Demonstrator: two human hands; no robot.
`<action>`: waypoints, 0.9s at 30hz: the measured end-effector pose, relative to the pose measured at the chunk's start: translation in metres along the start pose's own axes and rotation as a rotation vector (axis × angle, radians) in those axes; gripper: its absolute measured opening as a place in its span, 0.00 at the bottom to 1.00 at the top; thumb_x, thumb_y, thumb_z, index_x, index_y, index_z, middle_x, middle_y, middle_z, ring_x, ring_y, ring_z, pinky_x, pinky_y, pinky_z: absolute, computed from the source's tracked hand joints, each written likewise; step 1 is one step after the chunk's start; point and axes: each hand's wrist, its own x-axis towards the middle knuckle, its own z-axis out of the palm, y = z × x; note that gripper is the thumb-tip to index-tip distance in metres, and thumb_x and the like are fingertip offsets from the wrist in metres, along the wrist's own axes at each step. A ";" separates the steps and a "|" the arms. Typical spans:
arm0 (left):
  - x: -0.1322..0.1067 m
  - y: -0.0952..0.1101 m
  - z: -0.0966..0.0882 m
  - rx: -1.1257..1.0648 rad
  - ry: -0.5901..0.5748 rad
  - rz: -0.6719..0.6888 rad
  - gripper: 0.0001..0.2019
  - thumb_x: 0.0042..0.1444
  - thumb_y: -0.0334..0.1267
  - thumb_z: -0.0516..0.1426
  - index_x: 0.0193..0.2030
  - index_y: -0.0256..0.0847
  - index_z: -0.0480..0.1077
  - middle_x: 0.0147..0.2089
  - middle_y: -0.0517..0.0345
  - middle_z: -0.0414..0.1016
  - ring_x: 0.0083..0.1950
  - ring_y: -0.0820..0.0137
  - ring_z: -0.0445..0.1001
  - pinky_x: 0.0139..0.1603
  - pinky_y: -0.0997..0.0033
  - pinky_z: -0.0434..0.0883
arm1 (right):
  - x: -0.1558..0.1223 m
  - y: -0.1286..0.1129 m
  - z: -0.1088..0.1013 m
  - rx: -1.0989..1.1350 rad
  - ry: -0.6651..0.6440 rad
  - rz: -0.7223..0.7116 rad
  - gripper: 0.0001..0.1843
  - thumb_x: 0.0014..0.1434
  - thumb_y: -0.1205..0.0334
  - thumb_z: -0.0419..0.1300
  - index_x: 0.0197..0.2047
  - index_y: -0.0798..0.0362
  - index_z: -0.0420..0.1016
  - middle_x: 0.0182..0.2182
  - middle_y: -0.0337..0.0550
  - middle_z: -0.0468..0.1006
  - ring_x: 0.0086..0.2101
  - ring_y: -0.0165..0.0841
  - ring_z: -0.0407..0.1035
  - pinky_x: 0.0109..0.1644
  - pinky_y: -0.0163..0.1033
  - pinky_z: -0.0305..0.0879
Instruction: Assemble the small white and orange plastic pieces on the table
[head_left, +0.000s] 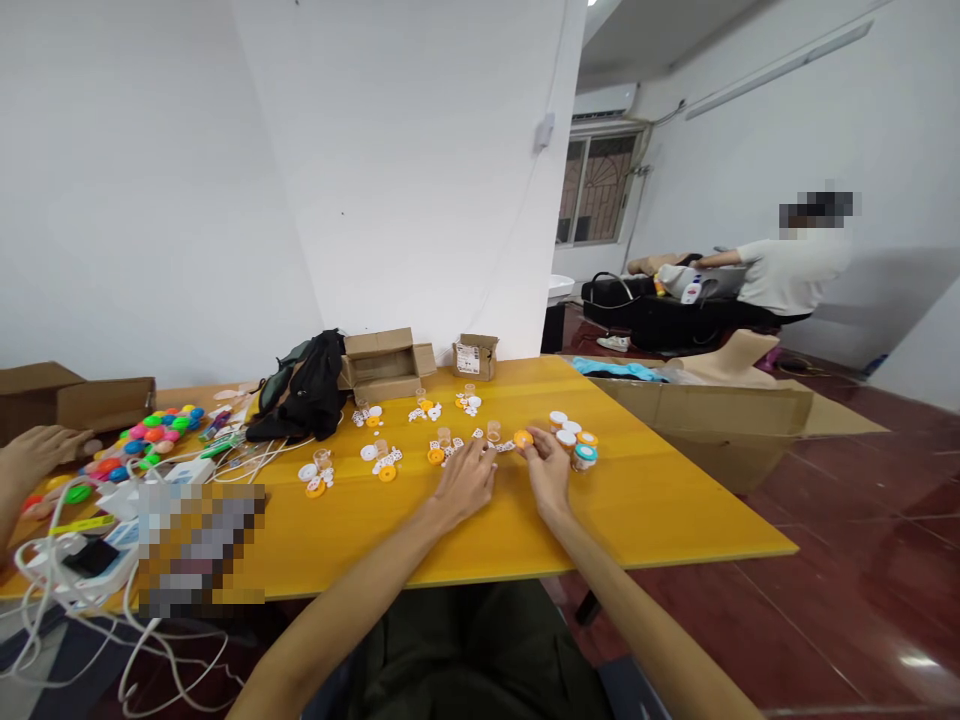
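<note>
My right hand (549, 472) pinches a round orange cap (523, 438) between thumb and fingers, just above the wooden table (645, 510). Palm down, my left hand (466, 482) lies low over the table with its fingers stretched forward; whether a small piece is under the fingertips cannot be seen. Close to both hands are a clear plastic cup (493, 430) and small white perforated pieces (505, 446). Left of my left hand sits a group with another orange cap (436, 456) and a clear cup (444, 437). Several assembled jars with white, orange and teal lids (584, 455) stand right of my right hand.
More groups of cups, caps and white pieces (387, 462) spread leftward. Cardboard boxes (386, 372) and a black bag (307, 385) line the back. At left are cables, a power strip (112, 570), colourful balls (161, 432) and another person's hand (41, 460). A person (799, 270) sits far right.
</note>
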 end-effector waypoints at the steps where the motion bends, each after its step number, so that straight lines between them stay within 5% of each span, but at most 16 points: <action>1: -0.001 0.002 0.001 -0.009 -0.023 -0.021 0.11 0.62 0.32 0.51 0.49 0.43 0.68 0.50 0.49 0.73 0.50 0.61 0.74 0.51 0.62 0.72 | 0.000 0.001 0.000 -0.001 0.002 -0.002 0.15 0.46 0.55 0.61 0.37 0.52 0.76 0.37 0.48 0.82 0.40 0.43 0.76 0.44 0.50 0.76; 7: 0.001 0.008 0.005 -0.062 -0.053 -0.104 0.20 0.59 0.30 0.52 0.59 0.41 0.62 0.58 0.43 0.69 0.54 0.55 0.73 0.51 0.57 0.72 | 0.004 0.010 -0.003 -0.033 -0.033 -0.005 0.15 0.48 0.55 0.61 0.38 0.52 0.75 0.38 0.48 0.82 0.41 0.44 0.76 0.45 0.49 0.76; 14: 0.004 0.006 0.010 -0.093 -0.090 -0.097 0.14 0.59 0.26 0.50 0.50 0.41 0.67 0.48 0.46 0.73 0.51 0.57 0.72 0.50 0.59 0.71 | 0.005 0.012 -0.004 -0.041 -0.047 0.003 0.16 0.47 0.54 0.61 0.39 0.52 0.75 0.38 0.49 0.83 0.41 0.43 0.76 0.44 0.48 0.76; 21: 0.010 -0.011 0.002 -0.027 -0.029 -0.086 0.21 0.50 0.24 0.57 0.52 0.42 0.66 0.52 0.46 0.71 0.53 0.54 0.67 0.53 0.52 0.67 | 0.003 0.008 -0.001 -0.034 -0.032 0.017 0.15 0.46 0.56 0.60 0.38 0.53 0.75 0.37 0.49 0.82 0.41 0.44 0.77 0.46 0.50 0.75; 27: 0.033 -0.031 -0.001 -0.054 -0.156 -0.037 0.20 0.49 0.34 0.65 0.49 0.47 0.70 0.47 0.50 0.74 0.53 0.53 0.68 0.55 0.52 0.65 | 0.008 0.016 -0.007 -0.169 0.006 -0.011 0.16 0.48 0.55 0.58 0.39 0.52 0.76 0.37 0.51 0.83 0.40 0.44 0.76 0.45 0.50 0.74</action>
